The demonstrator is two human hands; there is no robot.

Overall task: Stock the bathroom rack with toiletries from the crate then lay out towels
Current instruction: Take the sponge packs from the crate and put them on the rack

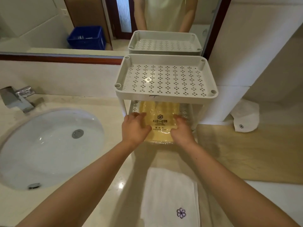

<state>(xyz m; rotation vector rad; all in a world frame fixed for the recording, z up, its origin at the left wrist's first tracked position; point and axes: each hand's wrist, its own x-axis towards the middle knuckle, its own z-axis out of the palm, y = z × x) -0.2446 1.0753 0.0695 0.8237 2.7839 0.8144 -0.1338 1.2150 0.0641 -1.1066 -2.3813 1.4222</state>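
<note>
Beige marble counter: left hand + right hand each grip a side of yellow clear-wrapped cloth packet, half inside lower tier of white perforated plastic rack. Keep flat, push square btwn legs.

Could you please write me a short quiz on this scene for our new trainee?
1. True or false: the rack's top shelf holds bottles.
2. Where does the blue crate show? A in the sink; B in the mirror.
3. Complete: the left hand and right hand both touch the yellow ____.
Key: 1 false; 2 B; 3 packet.
</note>
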